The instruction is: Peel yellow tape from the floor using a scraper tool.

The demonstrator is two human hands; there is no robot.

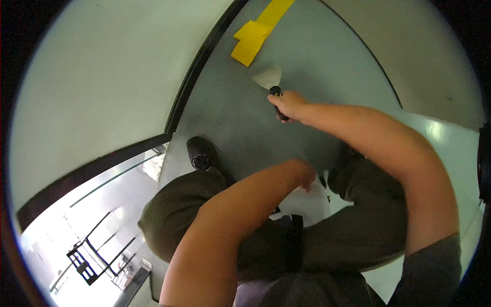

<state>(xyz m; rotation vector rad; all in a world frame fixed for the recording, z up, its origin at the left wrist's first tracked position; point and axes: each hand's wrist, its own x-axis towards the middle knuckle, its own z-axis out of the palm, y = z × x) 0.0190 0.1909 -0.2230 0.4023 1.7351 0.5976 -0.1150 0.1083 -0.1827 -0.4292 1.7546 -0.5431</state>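
Left arm (220,220) closest; left grip (307,175) partly hidden, can't tell opening or hold; right grip (289,106) closed round scraper (275,91), blade (269,78) near yellow tape (249,50) on floor (317,61).

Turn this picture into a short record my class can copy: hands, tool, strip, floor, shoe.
Right hand: grips scraper
Left hand: lowered, fingers partly hidden; grip unclear
Scraper: black handle, blade toward strip, not touching it
Strip: yellow, on floor
Floor: grey
Left shoe: dark, on floor
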